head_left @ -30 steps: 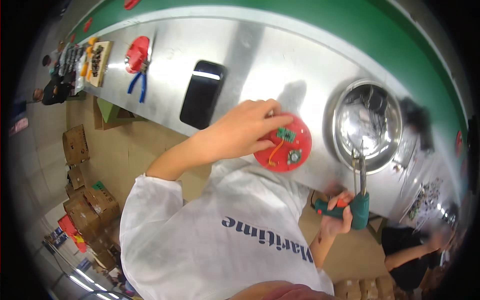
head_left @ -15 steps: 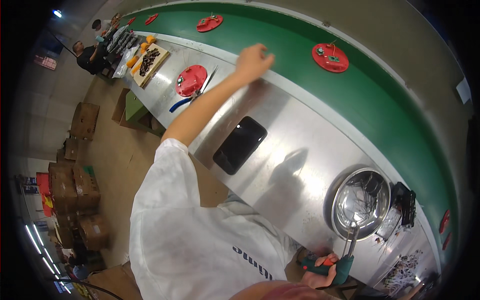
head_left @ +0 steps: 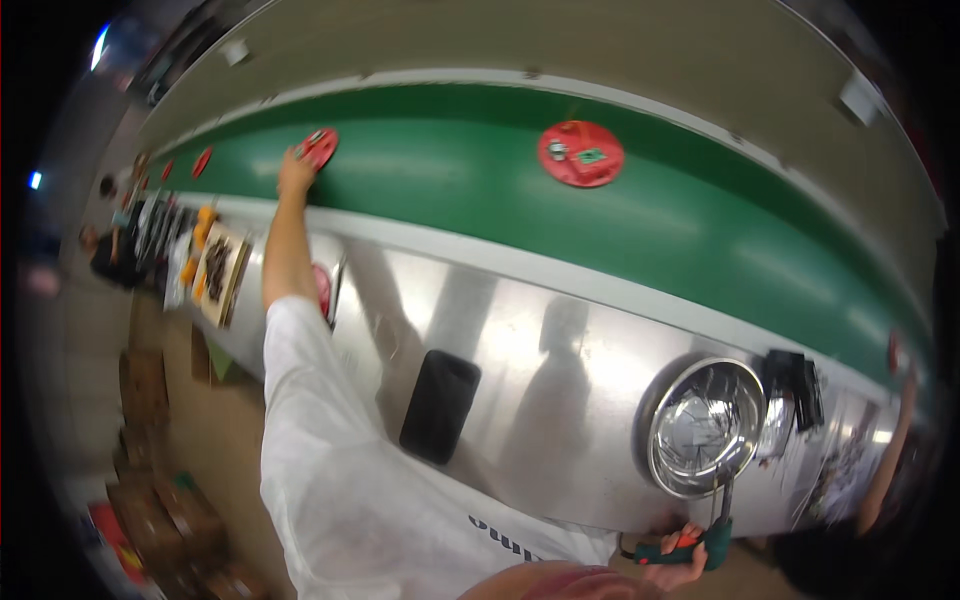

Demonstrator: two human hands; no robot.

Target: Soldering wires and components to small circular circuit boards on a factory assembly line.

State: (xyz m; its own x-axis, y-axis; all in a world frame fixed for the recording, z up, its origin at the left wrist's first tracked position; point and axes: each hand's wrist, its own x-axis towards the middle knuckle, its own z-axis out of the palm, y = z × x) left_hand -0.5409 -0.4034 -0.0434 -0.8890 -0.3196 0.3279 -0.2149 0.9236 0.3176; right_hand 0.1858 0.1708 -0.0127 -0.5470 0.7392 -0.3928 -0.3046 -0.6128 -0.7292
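Left hand [head_left: 294,177] is extended to red disc [head_left: 322,149], upper left; grip cannot be determined. Soldering gun [head_left: 716,546] clamped in right hand [head_left: 682,572], lower right.

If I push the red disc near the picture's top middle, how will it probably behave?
The red disc may slide rather than roll, since it lies flat on a smooth-looking green surface. It is probably stiff, judging by its even outline. Its exposed green board looks fragile.
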